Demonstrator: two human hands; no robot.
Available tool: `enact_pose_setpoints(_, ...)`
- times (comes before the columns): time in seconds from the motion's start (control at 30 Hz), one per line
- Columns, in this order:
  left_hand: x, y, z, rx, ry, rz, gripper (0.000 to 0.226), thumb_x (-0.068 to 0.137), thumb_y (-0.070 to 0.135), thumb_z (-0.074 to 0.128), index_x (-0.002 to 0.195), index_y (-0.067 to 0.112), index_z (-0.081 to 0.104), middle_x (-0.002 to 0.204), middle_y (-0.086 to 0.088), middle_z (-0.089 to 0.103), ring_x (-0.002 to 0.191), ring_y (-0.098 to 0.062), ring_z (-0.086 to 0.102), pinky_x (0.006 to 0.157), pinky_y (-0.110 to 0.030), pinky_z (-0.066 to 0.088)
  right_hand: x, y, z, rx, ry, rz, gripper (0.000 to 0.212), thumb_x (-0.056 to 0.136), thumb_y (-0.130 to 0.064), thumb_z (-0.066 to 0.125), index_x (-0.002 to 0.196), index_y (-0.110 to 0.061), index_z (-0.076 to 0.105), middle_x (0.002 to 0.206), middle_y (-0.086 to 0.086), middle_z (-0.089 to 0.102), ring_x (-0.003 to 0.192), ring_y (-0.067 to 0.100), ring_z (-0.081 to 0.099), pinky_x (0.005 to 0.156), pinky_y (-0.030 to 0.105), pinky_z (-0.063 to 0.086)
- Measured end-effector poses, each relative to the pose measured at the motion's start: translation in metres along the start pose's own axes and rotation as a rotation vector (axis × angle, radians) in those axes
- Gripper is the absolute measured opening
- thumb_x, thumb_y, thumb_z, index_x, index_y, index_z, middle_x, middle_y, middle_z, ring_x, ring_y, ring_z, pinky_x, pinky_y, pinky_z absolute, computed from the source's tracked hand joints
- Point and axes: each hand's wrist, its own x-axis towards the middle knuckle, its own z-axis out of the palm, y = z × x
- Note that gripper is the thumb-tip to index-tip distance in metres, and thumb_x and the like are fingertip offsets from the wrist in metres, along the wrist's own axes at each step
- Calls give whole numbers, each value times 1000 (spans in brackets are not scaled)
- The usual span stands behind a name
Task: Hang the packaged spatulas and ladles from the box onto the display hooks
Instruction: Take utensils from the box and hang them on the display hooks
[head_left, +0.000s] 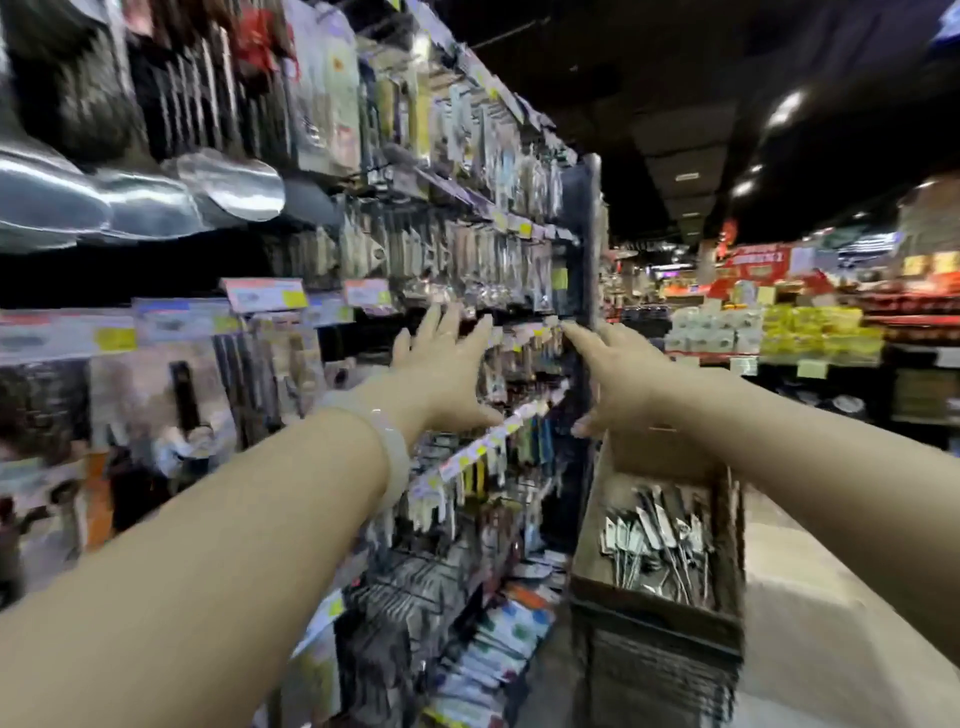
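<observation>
Both my arms stretch forward toward the display rack (467, 291) on the left, where packaged utensils hang from hooks. My left hand (447, 364) is spread, fingers apart, in front of the middle rows and holds nothing. My right hand (613, 374) is also empty, fingers extended toward the rack's end post. Below my right forearm stands a brown cardboard box (660, 613) with several packaged metal utensils (654, 540) lying inside. The frame is motion-blurred.
Hanging ladles and steel pans (156, 197) fill the upper left. Yellow price tags line the shelf rails (483, 447). The box rests on a stack of dark crates (660, 680). An open aisle floor (831, 623) lies to the right, with grocery shelves (810, 322) beyond.
</observation>
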Motion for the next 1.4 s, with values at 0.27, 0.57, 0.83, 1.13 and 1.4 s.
enact_pose_setpoints(0.27,147,77,119,-90,-110,195,105,77,59,60,146,27,-12,156,-9,-17,145,-30,-15,119,-51,6,82,122,81,9,-61,159,113,72,-41,76,149,-27,-6,158,13,1,146,33,5,118,47,19)
enact_pose_setpoints(0.57,322,133,244,-242,-273,328,101,79,55,60,146,28,-10,157,-9,-15,145,-28,-12,120,-48,6,204,230,194,47,-199,323,112,71,-38,77,149,-21,-1,156,19,7,143,36,13,117,44,21)
enact_pose_setpoints(0.83,398,201,397,-354,-514,348,101,78,50,64,147,28,-7,157,-9,-13,146,-27,-9,120,-46,8,258,333,334,191,-369,472,110,70,-40,77,149,-19,4,155,15,17,143,33,18,115,45,26)
enact_pose_setpoints(1.13,470,268,531,-451,-757,242,94,79,45,65,148,26,3,158,-12,-2,146,-29,2,119,-43,14,291,445,500,520,-574,677,81,79,-24,72,142,-8,23,139,16,43,127,31,44,102,33,38)
enact_pose_setpoints(1.4,491,316,616,-589,-994,144,85,84,37,60,148,26,4,158,-5,3,146,-26,3,120,-45,11,290,468,613,710,-719,859,72,80,-25,71,136,-6,31,135,14,47,124,28,48,98,25,39)
